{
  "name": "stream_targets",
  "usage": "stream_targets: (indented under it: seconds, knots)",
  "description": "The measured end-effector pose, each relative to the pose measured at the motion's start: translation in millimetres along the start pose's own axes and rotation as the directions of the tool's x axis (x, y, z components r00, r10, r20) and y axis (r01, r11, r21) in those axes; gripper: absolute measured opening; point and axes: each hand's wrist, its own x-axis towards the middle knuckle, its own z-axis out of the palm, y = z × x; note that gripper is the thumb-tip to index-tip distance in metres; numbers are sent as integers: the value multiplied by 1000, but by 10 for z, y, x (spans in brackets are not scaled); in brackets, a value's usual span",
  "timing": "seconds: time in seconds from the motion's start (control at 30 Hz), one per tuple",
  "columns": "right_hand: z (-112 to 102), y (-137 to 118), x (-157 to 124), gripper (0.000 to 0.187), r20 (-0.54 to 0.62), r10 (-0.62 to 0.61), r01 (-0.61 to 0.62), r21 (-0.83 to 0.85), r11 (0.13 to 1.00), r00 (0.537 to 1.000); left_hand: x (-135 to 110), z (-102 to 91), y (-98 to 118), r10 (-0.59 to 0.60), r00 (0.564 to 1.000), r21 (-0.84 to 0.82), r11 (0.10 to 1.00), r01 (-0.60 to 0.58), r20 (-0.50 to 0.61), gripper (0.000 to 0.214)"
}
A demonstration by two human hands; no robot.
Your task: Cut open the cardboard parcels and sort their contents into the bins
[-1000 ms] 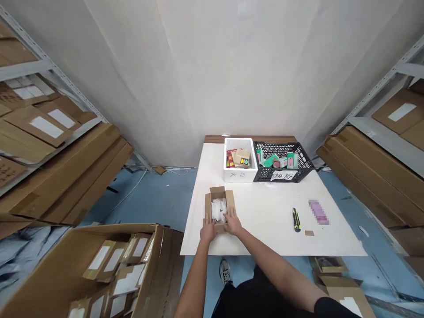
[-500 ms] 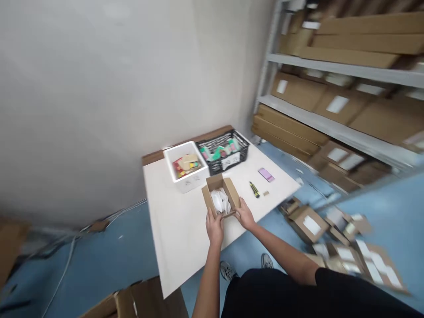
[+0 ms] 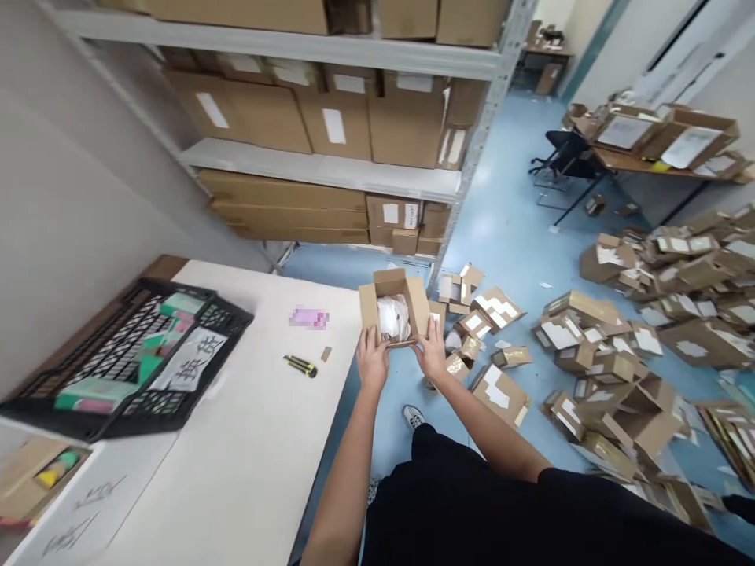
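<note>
Both hands hold a small open cardboard box (image 3: 394,313) in the air, just past the right edge of the tabletop (image 3: 259,424) and above the blue floor (image 3: 507,228). The left hand (image 3: 373,360) grips the box's near left corner and the right hand (image 3: 431,351) its near right corner, fingers curled around the walls. The box's flaps stand up, and white packing (image 3: 392,316) fills it. On the tabletop, left of the box, lie a yellow-and-black utility knife (image 3: 300,365) and a black crate (image 3: 127,350). Right of the box, many small cardboard boxes (image 3: 613,346) lie scattered on the floor. Shelves (image 3: 330,169) stacked with cartons stand beyond the box.
</note>
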Motion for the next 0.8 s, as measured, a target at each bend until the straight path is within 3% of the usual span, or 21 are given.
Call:
stream_targets:
  seconds: [0.17,0.23,0.33,0.53,0.67,0.8]
  knots:
    - [-563,840,363,44,-104,234,-247,-145,958,967,799,375,830,151,985,-44,988,-148,78,42]
    - [-665,1015,441,47,-129,244,-261,-140,955,961,938,430,974,162,984,-55,986,-158,71,48]
    - [-618,1051,511,45,-137,207,-220,-90,971,969,940,462,925,131,989,-77,989,-126,65,49]
    - [-137,499,696,48,-5,-6,7,97,995,1000,574,278,286,-52,998,-86,995,55,44,49]
    - [198,-108,840,54,116,-191,161,229,960,975,196,-107,-156,-234,971,-40,972,232,-43,52]
    - [509,-892,805,60,164,-411,326,383,864,897,-374,-613,-541,-412,892,-1,908,419,-186,50]
